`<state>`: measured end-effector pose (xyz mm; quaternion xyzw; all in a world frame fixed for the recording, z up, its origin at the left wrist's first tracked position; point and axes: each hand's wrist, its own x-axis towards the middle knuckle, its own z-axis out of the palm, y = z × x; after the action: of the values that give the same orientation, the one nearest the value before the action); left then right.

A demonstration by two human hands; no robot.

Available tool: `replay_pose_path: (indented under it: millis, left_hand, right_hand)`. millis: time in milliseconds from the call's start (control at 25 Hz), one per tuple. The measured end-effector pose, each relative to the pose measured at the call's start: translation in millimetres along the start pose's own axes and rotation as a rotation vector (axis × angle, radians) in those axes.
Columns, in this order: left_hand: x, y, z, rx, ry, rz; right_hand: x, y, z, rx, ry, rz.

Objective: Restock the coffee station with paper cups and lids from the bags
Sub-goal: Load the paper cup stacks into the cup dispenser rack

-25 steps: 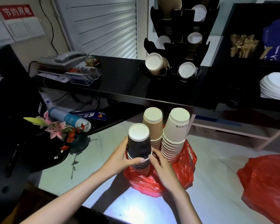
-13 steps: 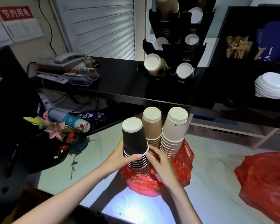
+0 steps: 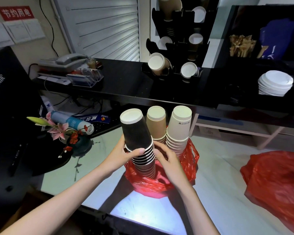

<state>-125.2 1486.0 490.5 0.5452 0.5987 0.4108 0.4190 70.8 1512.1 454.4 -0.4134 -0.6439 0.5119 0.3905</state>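
Centrally, red bag (image 3: pixel 161 182): black (image 3: pixel 139 141), kraft (image 3: pixel 156 122), white cup stacks (image 3: pixel 179 128).
Left hand (image 3: pixel 124 154) grip: curled round black stack.
Right hand (image 3: pixel 168 158) grip: likewise.

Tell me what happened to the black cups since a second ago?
The left hand still grips the black cup stack and has lifted its top part, tipping it leftward away from the brown cup stack. The right hand stays curled beside the lower black cups. The brown stack, the white cup stack and the red bag under them have not moved.
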Motion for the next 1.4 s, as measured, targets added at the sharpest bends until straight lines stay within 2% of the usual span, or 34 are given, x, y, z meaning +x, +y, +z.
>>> replay_pose_path:
  millis: [320,720,1120,1400]
  left_hand:
    - [-12,17,-8,0.010,0.067,0.081]
    - [2,78,-26,0.058,0.066,0.269]
    - [57,158,-56,0.077,0.070,0.562]
    - [108,191,-68,0.044,0.047,0.684]
  right_hand:
    - [4,-22,-3,-0.088,-0.038,-0.123]
    - [32,-76,-13,-0.077,0.025,-0.230]
    - [90,-155,-48,-0.133,0.092,-0.403]
    - [129,-193,-69,-0.165,0.137,-0.461]
